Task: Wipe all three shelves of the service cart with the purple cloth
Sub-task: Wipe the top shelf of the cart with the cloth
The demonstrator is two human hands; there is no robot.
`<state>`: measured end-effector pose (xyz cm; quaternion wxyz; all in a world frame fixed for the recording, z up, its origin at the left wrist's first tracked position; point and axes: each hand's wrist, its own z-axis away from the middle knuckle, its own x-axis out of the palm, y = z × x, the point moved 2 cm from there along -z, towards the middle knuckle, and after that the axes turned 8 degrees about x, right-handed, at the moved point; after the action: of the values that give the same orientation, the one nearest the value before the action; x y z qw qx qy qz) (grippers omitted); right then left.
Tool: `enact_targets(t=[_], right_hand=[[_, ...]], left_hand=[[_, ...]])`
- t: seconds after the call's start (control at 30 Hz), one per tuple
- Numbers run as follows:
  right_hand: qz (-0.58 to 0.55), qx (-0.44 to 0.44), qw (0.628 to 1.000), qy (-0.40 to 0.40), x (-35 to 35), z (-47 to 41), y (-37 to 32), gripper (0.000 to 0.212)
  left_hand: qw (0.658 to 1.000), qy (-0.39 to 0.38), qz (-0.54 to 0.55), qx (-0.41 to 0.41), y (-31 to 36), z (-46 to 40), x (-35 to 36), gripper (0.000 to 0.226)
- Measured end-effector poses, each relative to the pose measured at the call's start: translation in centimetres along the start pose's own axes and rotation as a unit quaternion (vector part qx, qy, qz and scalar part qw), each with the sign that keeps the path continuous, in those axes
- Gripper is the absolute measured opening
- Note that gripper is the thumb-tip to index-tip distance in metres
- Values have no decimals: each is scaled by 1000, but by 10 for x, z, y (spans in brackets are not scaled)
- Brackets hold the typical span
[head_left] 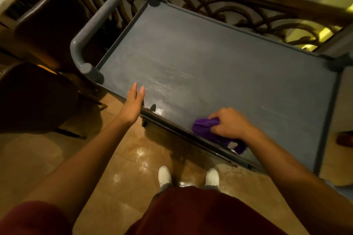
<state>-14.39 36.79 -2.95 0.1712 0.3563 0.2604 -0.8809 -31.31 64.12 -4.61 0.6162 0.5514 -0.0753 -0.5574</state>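
Observation:
The grey service cart's top shelf [219,59] fills the middle of the view, with wet streaks across its left half. My right hand [231,123] presses the bunched purple cloth [205,127] onto the shelf near its front rim; part of the cloth hangs over the edge. My left hand [133,104] rests flat against the front rim further left, fingers straight and holding nothing. The lower shelves are hidden under the top one.
The cart's grey push handle [99,21] curves up at the left end. Dark chairs [38,97] stand left of the cart. A wooden railing with iron scrollwork [238,13] runs behind it. My white shoes [165,175] stand on glossy tan tiles.

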Motion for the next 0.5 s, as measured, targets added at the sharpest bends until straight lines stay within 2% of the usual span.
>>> enact_targets(t=[0.1, 0.17, 0.23, 0.33, 0.4, 0.5], right_hand=[[-72, -4, 992, 99, -38, 28, -6, 19], [-116, -47, 981, 149, -55, 46, -27, 30], [-124, -111, 966, 200, -61, 63, -51, 43], [-93, -185, 935, 286, -43, 87, -91, 55], [-90, -195, 922, 323, -21, 97, -107, 56], [-149, -176, 919, 319, 8, 115, -107, 55]], left_hand=[[993, 65, -69, 67, 27, 11, -18, 62], [992, 77, -43, 88, 56, 24, -24, 51], [997, -5, 61, 51, 83, 38, -19, 52], [965, -166, 201, 4, 114, 69, -4, 53], [945, -188, 267, 14, 118, 84, 8, 37], [930, -176, 322, 20, 108, 94, 16, 19]])
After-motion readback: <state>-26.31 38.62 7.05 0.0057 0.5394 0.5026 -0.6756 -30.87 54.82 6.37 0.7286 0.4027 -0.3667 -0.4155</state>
